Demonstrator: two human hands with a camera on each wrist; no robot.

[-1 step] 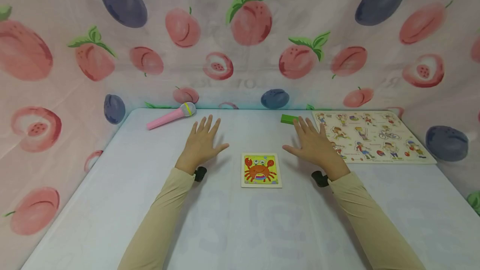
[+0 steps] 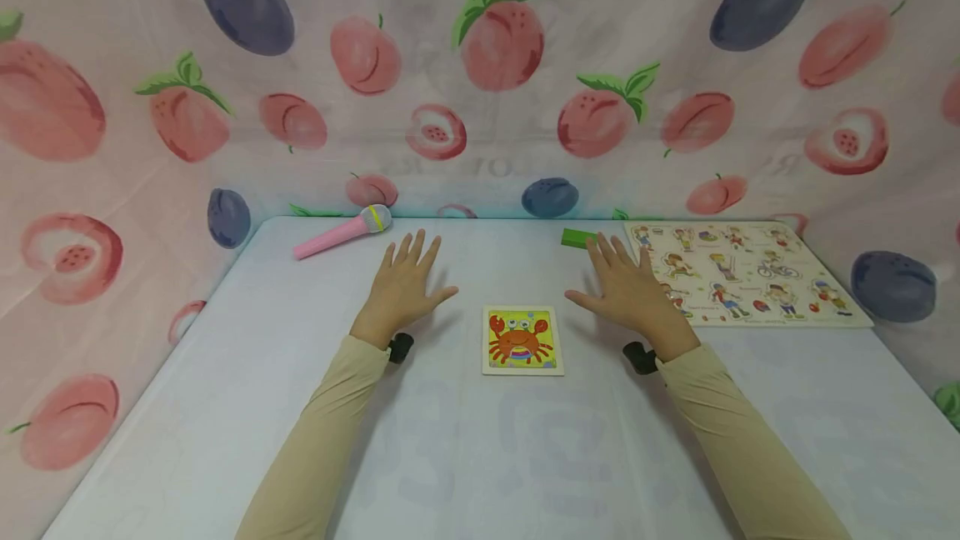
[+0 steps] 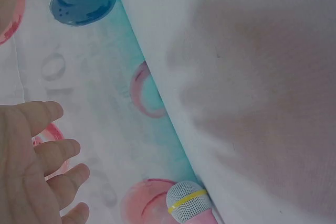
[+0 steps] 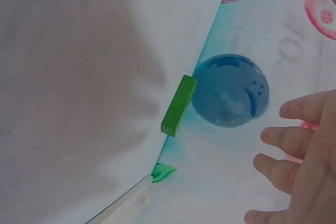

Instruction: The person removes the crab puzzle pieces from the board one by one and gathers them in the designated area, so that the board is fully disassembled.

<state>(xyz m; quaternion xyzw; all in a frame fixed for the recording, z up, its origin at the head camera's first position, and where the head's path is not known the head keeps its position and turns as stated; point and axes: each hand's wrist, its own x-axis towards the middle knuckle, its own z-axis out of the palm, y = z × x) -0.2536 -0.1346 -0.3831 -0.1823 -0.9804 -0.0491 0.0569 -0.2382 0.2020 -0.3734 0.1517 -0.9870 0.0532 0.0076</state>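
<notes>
Both hands are held over the white table with fingers spread and nothing in them. My left hand (image 2: 402, 292) is left of a small square crab picture puzzle (image 2: 522, 342) with a pale frame. Beyond its fingertips, a pink toy microphone (image 2: 337, 235) with a grey head and yellow band lies near the back edge; its head also shows in the left wrist view. My right hand (image 2: 633, 294) overlaps part of a green block (image 2: 574, 237) and the corner of a large picture board (image 2: 757, 273) in the head view. The whole green block (image 4: 179, 106) appears in the right wrist view.
The table (image 2: 480, 457) has a white cover. Behind it and along its sides hangs a pale curtain (image 2: 427, 48) printed with peaches and plums. Black wrist cameras sit under both wrists, by the beige sleeves (image 2: 322, 432).
</notes>
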